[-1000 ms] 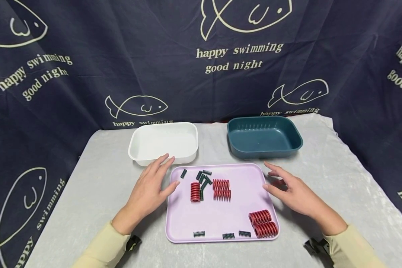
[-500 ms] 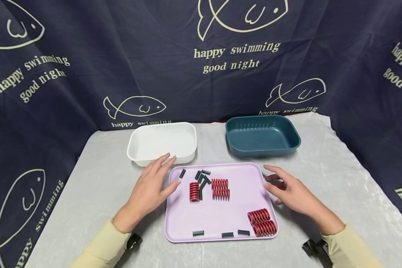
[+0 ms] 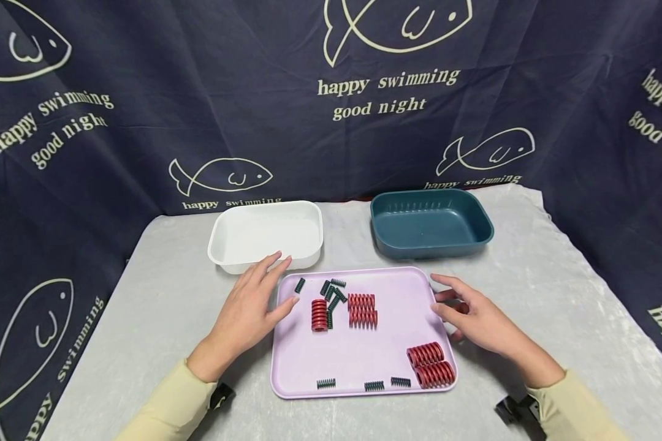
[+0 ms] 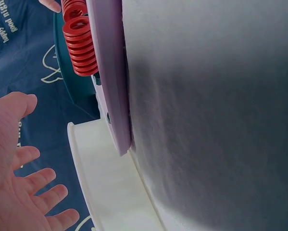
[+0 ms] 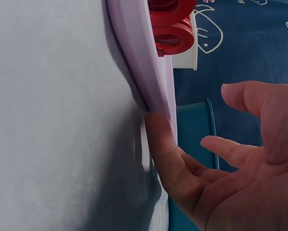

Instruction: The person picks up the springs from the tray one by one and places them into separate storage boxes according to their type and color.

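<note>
A lilac tray (image 3: 386, 355) lies on the table with red springs and small dark green springs on it. My left hand (image 3: 248, 312) hovers over the tray's left edge, fingers spread and holding nothing; the left wrist view shows the same open hand (image 4: 18, 178). At the tray's right edge is my right hand (image 3: 482, 318), fingers loosely bent with nothing in them. In the right wrist view one finger of this hand (image 5: 230, 168) reaches the tray's rim (image 5: 144, 62). Nearest the left hand are a dark green spring (image 3: 300, 285) and an upright-lying red spring (image 3: 319, 315).
Behind the tray stand a white bin (image 3: 265, 236) at left and a dark teal bin (image 3: 431, 226) at right. Two red springs (image 3: 434, 374) lie in the tray's near right corner. A navy curtain (image 3: 309, 141) hangs behind the table.
The right hand has moved slightly down along the tray's right edge, its fingers a little more bent. The head view has shifted slightly; the left hand and the springs keep their places.
</note>
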`<control>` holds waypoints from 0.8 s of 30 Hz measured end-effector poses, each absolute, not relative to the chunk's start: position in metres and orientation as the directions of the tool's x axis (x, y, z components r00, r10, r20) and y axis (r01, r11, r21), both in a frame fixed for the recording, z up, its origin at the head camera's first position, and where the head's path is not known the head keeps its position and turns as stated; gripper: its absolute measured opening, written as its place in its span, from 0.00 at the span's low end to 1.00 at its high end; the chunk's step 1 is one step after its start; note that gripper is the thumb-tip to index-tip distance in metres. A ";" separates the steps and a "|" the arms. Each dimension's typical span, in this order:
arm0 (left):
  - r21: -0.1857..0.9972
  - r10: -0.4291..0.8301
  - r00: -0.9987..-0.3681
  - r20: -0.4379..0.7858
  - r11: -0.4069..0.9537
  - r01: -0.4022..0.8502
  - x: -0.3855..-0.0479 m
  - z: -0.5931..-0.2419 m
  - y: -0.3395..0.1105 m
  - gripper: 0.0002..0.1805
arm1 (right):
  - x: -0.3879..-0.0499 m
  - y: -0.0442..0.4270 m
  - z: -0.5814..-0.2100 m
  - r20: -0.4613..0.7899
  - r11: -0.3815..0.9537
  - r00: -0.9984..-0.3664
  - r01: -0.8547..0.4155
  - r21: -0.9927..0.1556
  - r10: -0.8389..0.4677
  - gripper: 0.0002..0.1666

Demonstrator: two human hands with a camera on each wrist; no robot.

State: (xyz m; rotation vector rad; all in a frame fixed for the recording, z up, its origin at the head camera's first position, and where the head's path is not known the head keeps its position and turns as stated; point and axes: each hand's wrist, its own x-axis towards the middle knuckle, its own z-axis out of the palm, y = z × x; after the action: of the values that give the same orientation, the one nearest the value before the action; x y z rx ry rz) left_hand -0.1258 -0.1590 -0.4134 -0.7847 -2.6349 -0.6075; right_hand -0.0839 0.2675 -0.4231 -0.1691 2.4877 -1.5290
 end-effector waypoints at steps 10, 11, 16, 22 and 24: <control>0.309 0.437 -0.800 0.411 0.759 0.573 -0.126 -0.415 -0.159 0.40 | -0.085 0.267 -0.423 -0.189 0.439 -0.957 0.076 -0.895 -0.219 0.40; 0.309 0.437 -0.800 0.411 0.759 0.573 -0.126 -0.415 -0.159 0.40 | -0.085 0.267 -0.423 -0.198 0.442 -0.956 0.084 -0.893 -0.219 0.40; 0.310 0.436 -0.800 0.412 0.758 0.574 -0.126 -0.416 -0.159 0.40 | -0.085 0.267 -0.424 -0.221 0.451 -0.952 0.106 -0.886 -0.210 0.41; 0.310 0.435 -0.802 0.410 0.760 0.571 -0.126 -0.418 -0.159 0.40 | -0.085 0.267 -0.426 -0.233 0.443 -0.950 0.121 -0.889 -0.208 0.41; 0.310 0.436 -0.802 0.409 0.760 0.571 -0.126 -0.418 -0.159 0.40 | -0.085 0.267 -0.427 -0.233 0.438 -0.949 0.121 -0.891 -0.211 0.41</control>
State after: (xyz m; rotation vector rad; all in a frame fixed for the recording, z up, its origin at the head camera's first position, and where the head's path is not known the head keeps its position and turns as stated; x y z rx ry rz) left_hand -0.1261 -0.1591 -0.4181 -0.7785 -2.6448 -0.6120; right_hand -0.0848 0.2668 -0.4265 -0.0777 2.3854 -1.5146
